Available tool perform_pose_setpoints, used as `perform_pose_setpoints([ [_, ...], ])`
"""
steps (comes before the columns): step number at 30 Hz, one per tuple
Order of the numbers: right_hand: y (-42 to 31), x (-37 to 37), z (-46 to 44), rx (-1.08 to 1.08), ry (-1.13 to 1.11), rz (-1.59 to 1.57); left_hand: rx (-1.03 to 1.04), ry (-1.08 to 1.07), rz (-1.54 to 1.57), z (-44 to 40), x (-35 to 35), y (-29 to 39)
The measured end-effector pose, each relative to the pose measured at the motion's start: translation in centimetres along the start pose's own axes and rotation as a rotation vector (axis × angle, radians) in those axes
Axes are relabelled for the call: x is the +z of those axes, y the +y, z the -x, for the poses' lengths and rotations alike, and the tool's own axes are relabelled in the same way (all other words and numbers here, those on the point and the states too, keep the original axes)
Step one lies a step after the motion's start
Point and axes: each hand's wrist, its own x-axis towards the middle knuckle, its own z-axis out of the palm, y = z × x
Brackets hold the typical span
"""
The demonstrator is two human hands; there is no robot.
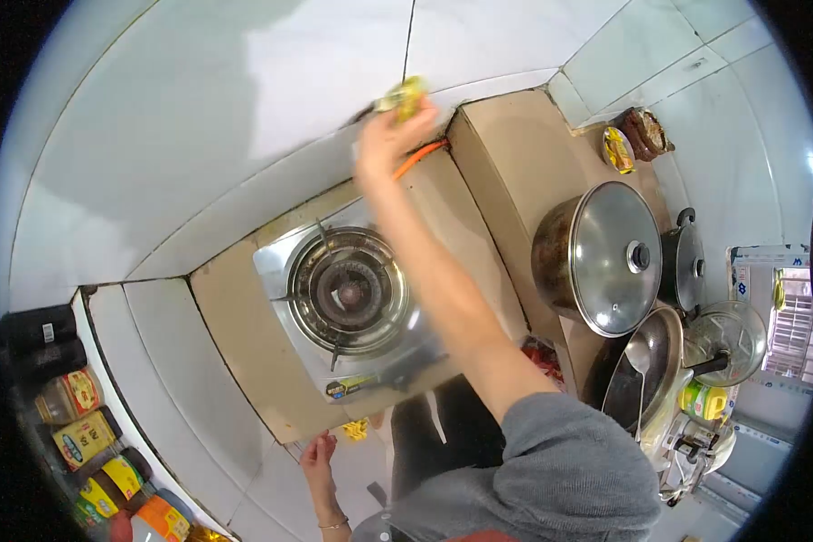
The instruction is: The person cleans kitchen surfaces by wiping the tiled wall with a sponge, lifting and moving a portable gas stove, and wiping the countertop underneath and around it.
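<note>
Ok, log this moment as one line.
right hand: gripping blurred yellow item near tiled wall, contact unclear | left hand: by front edge of counter | stove: no pot on it

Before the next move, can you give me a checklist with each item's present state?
1. Right hand's grip on the yellow item: held; ok.
2. Yellow item pressed against the wall: blurred; cannot tell.
3. Burner unlit: no flame shows, though a faint one could be missed; cannot tell.
4. Left hand off the stove: it is below the counter's front edge; ok.
5. Lid on the big pot: in place; ok.
</note>
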Motion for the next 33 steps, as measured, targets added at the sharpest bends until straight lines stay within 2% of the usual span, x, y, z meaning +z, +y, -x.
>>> perform_pose_setpoints([
  [2, -1.4, 0.6, 4.9, -0.039, -0.096, -0.055, -0.012, 0.018, -0.002, 0.5, 0.0, 0.9],
  [3, -2.4, 0.7, 7.2, 0.020, -0.204, -0.038, -0.019, 0.032, -0.008, 0.7, 0.2, 1.0],
  [5, -4.0, 0.8, 11.6, -0.088, -0.389, -0.107, -0.002, 0.022, 0.013, 0.2, -0.3, -0.1],
  [7, -5.8, -0.1, 14.7, -0.137, -0.799, -0.395, 0.050, 0.020, 0.022, 0.6, -0.1, -0.3],
  [9, -8.1, -1.3, 15.5, -0.128, -1.228, -0.342, 0.041, 0.028, 0.046, 1.0, 0.4, -0.1],
  [10, -9.6, -1.7, 14.7, -0.128, -1.243, -0.334, 0.041, 0.030, 0.052, 1.1, 0.5, -0.2],
  [12, -12.5, -2.1, 10.3, -0.600, -1.421, -0.248, 0.058, 0.040, 0.081, 1.1, 0.9, -1.1],
  [14, -15.7, -3.1, 3.6, -1.000, -1.210, -0.096, 0.046, 0.041, 0.111, 1.1, 1.0, -2.2],
  [15, -16.0, -2.6, 0.2, -1.244, -0.968, -0.019, 0.040, 0.059, 0.135, 1.1, 1.2, -2.5],
  [17, -17.8, -2.9, -7.7, -1.391, -0.731, 0.211, 0.037, 0.037, 0.165, 1.3, 1.2, -2.9],
  [18, -18.8, -3.1, -11.6, -1.451, -0.606, 0.325, 0.033, 0.055, 0.182, 1.4, 1.1, -3.1],
  [19, -19.9, -3.4, -12.6, -1.247, -0.487, 0.169, 0.030, 0.056, 0.190, 1.4, 1.1, -3.3],
  [20, -20.1, -3.1, -13.0, -1.148, -0.438, 0.038, 0.024, 0.054, 0.197, 1.6, 1.1, -3.6],
  [21, -19.4, -2.0, -12.8, -1.151, -0.451, 0.025, 0.022, 0.064, 0.211, 1.9, 0.9, -4.1],
  [23, -17.1, 0.5, -12.2, -1.302, -0.235, -0.110, 0.038, 0.075, 0.188, 2.0, 0.7, -4.9],
  [25, -15.9, 1.4, -8.7, -1.442, -0.275, -0.013, 0.003, 0.102, 0.200, 2.5, 0.5, -5.7],
  [27, -14.8, 1.9, -5.1, -1.655, -0.356, -0.048, -0.029, 0.129, 0.210, 2.5, 0.3, -6.2],
  [29, -12.2, 2.0, -3.7, -1.763, -0.597, -0.032, -0.010, 0.142, 0.204, 2.6, 0.2, -6.8],
  [30, -11.4, 2.1, -3.7, -1.767, -0.606, -0.045, -0.014, 0.150, 0.216, 2.5, 0.2, -6.9],
  [32, -8.7, 1.5, -4.3, -2.147, -0.893, 0.146, 0.008, 0.188, 0.222, 2.5, 0.4, -6.5],
  [33, -7.4, 1.1, -5.4, -2.190, -0.990, 0.179, 0.003, 0.200, 0.226, 2.5, 0.5, -6.2],
])
